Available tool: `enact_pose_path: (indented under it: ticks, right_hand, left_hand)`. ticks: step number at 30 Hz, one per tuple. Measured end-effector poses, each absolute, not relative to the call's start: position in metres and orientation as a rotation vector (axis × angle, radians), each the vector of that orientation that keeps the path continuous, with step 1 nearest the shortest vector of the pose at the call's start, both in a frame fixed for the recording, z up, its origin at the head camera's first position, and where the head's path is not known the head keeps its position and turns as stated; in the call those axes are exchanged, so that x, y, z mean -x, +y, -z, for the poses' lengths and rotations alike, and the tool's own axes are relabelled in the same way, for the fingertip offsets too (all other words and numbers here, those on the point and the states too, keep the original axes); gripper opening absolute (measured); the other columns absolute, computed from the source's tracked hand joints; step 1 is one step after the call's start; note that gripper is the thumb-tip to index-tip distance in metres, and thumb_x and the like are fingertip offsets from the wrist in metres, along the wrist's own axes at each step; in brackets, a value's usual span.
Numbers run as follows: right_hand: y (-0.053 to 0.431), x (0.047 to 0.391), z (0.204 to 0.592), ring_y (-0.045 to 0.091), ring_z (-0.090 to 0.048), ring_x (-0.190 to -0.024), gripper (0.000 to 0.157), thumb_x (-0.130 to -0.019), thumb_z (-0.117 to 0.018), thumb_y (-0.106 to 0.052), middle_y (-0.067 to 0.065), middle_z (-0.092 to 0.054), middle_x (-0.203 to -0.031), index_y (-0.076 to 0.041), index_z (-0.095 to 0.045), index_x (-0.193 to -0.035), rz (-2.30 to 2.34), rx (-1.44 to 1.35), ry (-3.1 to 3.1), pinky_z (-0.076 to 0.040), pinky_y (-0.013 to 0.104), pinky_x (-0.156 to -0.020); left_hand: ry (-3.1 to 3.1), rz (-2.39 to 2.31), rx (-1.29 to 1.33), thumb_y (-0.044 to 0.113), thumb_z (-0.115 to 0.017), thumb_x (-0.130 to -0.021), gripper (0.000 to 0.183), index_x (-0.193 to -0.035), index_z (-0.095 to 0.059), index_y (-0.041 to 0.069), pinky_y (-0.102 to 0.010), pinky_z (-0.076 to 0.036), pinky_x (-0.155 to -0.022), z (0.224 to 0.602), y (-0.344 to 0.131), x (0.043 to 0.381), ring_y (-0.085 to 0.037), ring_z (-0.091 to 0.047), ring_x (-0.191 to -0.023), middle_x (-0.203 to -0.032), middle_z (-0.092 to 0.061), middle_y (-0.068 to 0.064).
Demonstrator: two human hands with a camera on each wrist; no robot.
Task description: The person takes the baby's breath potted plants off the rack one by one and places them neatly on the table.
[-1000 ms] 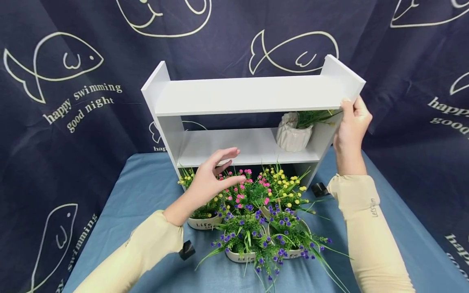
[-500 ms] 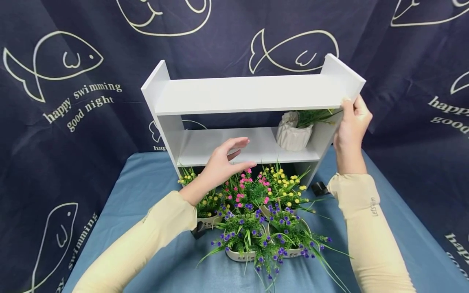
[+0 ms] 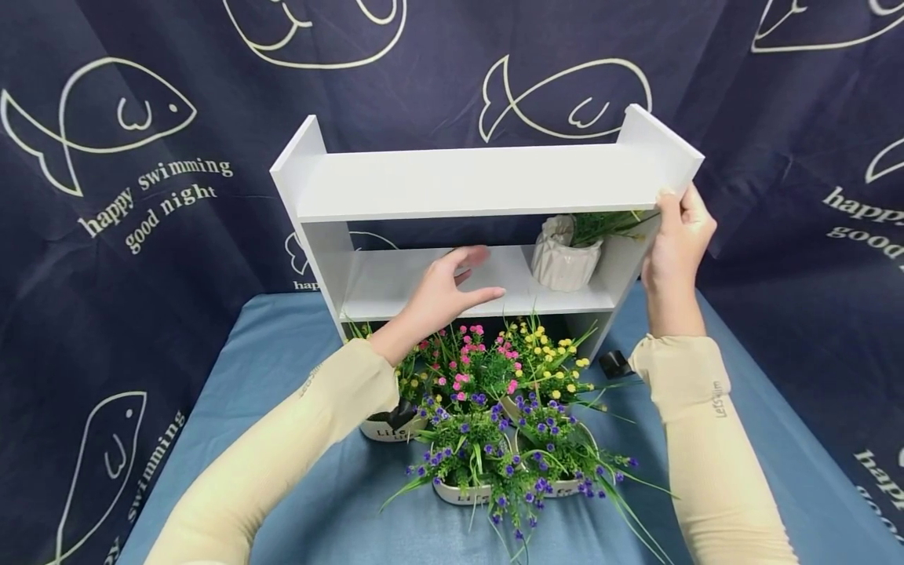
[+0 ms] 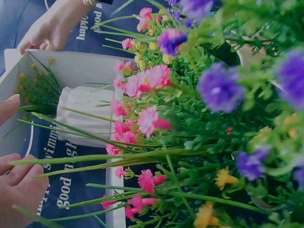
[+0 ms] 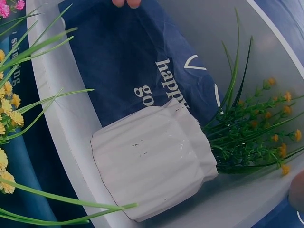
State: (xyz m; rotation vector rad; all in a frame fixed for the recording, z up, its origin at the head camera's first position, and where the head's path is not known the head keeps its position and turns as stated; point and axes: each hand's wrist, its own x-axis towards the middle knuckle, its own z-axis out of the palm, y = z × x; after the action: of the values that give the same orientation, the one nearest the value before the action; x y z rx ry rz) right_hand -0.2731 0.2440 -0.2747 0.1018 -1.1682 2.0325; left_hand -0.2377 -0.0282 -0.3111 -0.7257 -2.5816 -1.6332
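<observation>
My right hand (image 3: 678,239) grips the right side panel of the white shelf unit (image 3: 487,179), thumb on the front edge just under the top board. My left hand (image 3: 452,289) hovers in front of the middle shelf, thumb and fingers spread apart with nothing between them. On that shelf's right end stands a white ribbed pot (image 3: 567,256) with grassy greenery and small orange-yellow flowers (image 5: 280,114). In the left wrist view, pink flowers (image 4: 148,119) and long grass blades lie between the camera and the shelf, crossing in front of the left fingers.
Below and before the shelf stand several oval planters (image 3: 462,493) with purple flowers (image 3: 544,428), pink and yellow flowers (image 3: 547,357). Their leaves spread over the blue tablecloth (image 3: 282,369). A dark curtain (image 3: 176,259) with fish drawings hangs behind.
My left hand has moved up and to the right, from over the flowers to before the middle shelf, fingers still spread. The right hand keeps its hold on the side panel.
</observation>
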Motion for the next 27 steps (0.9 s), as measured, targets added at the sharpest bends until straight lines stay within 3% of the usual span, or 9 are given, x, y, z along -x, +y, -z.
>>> enact_pose_path:
  ticks: [27]
  right_hand:
    - [0.245,0.273,0.275,0.015,-0.058,-0.075,0.025,-0.086,-0.049,0.007,0.007,-0.068,-0.084,0.0,-0.072,-0.094,-2.01,-0.113,-1.188,-0.046,0.025,-0.071]
  left_hand:
    - [-2.666,1.592,0.681,0.03,-0.075,-0.085,0.073,-0.147,-0.041,0.01,-0.025,-0.034,-0.116,0.306,0.017,0.29,-0.017,-0.042,-0.139,-0.149,-0.047,-0.005]
